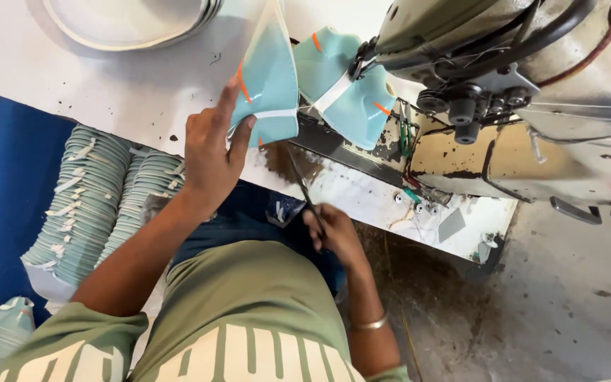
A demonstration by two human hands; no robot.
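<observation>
Head view showed a grey industrial sewing machine [532,92] on the white worktop [107,85]. Left hand [210,152] pinched a teal fabric shoe panel [270,78] taut, fingers closed on its lower edge, while right hand [334,233] gripped thin scissors [302,184], presumably trimming thread.

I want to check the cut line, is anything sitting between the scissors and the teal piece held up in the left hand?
Nothing visible does. The scissors in the right hand point up toward the teal piece that the left hand pinches; only bare table edge lies between.
</observation>
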